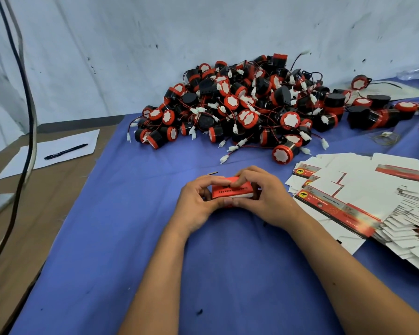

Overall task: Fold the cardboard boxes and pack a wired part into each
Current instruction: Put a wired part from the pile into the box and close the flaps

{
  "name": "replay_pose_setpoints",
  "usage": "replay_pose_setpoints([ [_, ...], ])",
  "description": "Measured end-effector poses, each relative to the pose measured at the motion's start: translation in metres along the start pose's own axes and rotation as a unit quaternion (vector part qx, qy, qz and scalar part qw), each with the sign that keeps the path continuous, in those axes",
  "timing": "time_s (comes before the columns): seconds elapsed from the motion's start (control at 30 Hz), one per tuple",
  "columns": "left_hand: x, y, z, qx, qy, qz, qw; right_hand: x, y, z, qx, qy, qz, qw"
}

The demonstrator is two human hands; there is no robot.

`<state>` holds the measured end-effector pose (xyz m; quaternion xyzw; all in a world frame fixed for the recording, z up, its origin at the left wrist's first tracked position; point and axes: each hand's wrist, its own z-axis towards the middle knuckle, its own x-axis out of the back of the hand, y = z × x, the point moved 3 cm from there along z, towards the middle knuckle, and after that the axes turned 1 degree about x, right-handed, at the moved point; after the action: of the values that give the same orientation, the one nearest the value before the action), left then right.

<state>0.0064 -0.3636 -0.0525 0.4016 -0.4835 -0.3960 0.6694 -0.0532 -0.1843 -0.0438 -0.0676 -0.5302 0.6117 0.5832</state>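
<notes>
Left hand [198, 201] and right hand [264, 197] both gripping red box [231, 191] over worktop [131, 226], steadying sides, I'm pressing flap closed.

Wired parts [247, 110] behind box [232, 191], flat cartons [363, 189] right.

It was a small packing workshop: a counter [131, 238] under blue cloth carried a heap of wired parts [240, 105], a stack of flat unfolded boxes [373, 201], and paper [58, 151] with a pen [65, 151], against a scuffed white wall [203, 27].
</notes>
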Motion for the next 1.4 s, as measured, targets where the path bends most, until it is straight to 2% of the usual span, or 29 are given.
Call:
replay_pose_setpoints([
  [0.07,0.000,0.000,-0.001,-0.001,-0.008,-0.009,1.000,0.004,0.003,0.000,-0.005,-0.015,0.012,1.000],
  [0.27,0.003,0.001,-0.001,0.032,-0.014,0.006,0.999,-0.001,0.001,-0.002,0.033,0.025,-0.030,0.999],
  [0.43,0.003,0.002,-0.001,0.026,-0.002,0.016,1.000,-0.001,-0.002,-0.001,0.049,-0.015,-0.087,0.995],
  [0.63,0.002,0.002,-0.001,0.006,-0.004,0.041,0.999,0.000,-0.009,0.002,0.071,0.092,-0.097,0.988],
  [0.77,0.002,0.002,-0.001,0.008,0.001,0.034,0.999,0.000,-0.005,0.001,0.080,0.030,-0.104,0.991],
  [0.87,0.002,0.002,0.000,0.020,-0.002,0.025,0.999,0.001,-0.007,0.000,0.085,0.052,-0.090,0.991],
  [1.0,0.000,0.004,-0.002,0.010,-0.010,0.029,0.999,0.001,-0.012,0.003,0.069,0.110,-0.083,0.988],
  [1.13,0.001,0.005,-0.001,0.011,0.004,0.023,1.000,-0.011,-0.013,0.003,0.043,0.111,-0.107,0.987],
  [1.27,0.001,0.003,0.000,0.019,0.020,0.036,0.999,-0.010,-0.007,0.001,-0.023,0.068,-0.041,0.997],
  [1.4,-0.002,0.002,0.000,0.017,0.027,0.032,0.999,-0.006,-0.010,-0.002,-0.014,0.115,-0.005,0.993],
])
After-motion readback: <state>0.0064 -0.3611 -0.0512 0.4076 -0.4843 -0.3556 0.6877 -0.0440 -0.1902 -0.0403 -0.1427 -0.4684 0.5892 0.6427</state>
